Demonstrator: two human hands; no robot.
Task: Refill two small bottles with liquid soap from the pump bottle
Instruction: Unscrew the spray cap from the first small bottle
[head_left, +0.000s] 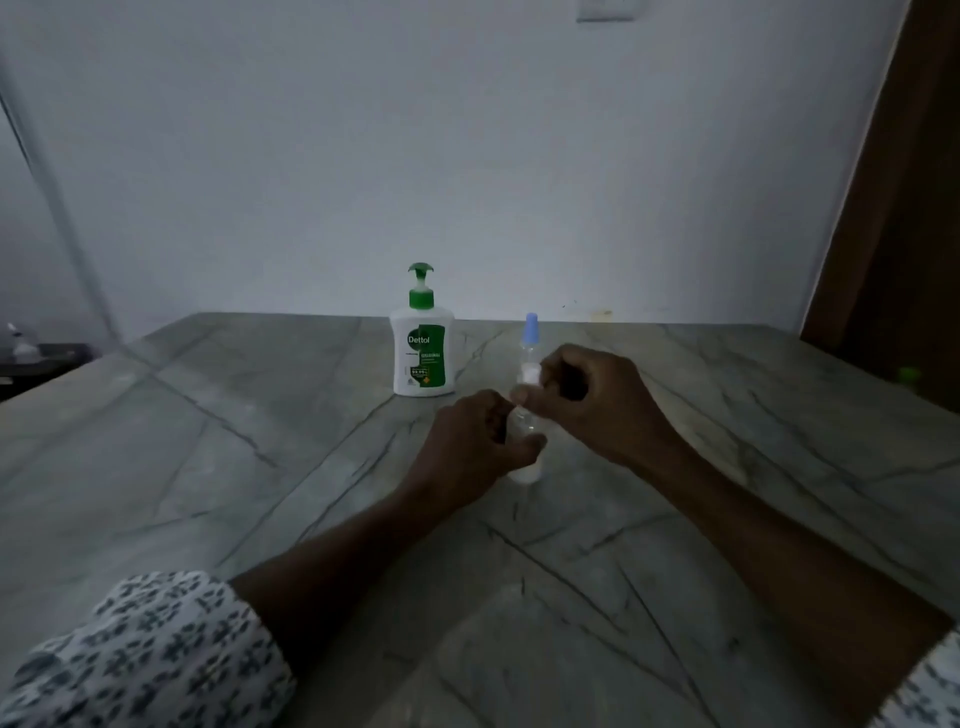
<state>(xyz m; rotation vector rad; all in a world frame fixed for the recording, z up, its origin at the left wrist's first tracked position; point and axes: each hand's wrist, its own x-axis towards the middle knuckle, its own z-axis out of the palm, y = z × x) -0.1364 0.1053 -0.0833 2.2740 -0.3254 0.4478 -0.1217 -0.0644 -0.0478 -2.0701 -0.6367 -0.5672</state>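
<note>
In the left grip (470, 447) stands a small bottle (525, 470).

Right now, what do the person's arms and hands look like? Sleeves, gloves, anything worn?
No gloves on the left hand or right hand; no watch or ring I can make out in the dim light. The left sleeve is light fabric with a small dark print, ending near the elbow. A corner of the matching right sleeve shows at the frame's edge.
</note>
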